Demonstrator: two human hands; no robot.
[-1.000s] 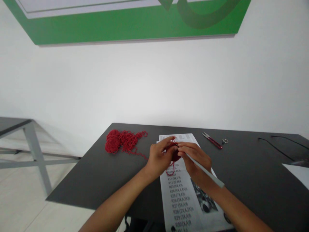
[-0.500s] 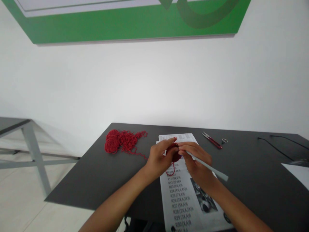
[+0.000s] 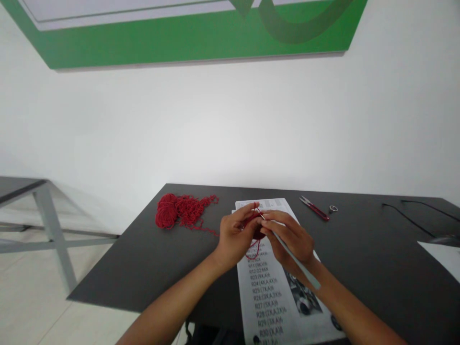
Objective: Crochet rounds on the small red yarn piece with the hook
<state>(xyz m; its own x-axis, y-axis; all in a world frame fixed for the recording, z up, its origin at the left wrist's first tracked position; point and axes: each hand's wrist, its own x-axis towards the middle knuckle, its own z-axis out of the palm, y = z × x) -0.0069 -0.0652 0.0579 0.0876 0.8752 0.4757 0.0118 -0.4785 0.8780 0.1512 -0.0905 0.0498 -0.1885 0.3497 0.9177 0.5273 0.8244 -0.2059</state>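
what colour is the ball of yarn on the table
The ball of yarn is red, seen in the head view.

Room between ring (image 3: pixel 331 209) and glasses (image 3: pixel 443 239), yarn (image 3: pixel 175 211) blocking far left

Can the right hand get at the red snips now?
Probably yes: the red snips lie on the dark tabletop beyond the right hand, with nothing visible between. But that hand holds the grey-handled tool, which it may need to put down first.

Red yarn piece (image 3: pixel 258 234) partly hidden by left hand (image 3: pixel 233 237), green board (image 3: pixel 201 46) cropped above, white sheet (image 3: pixel 441 258) cropped at right
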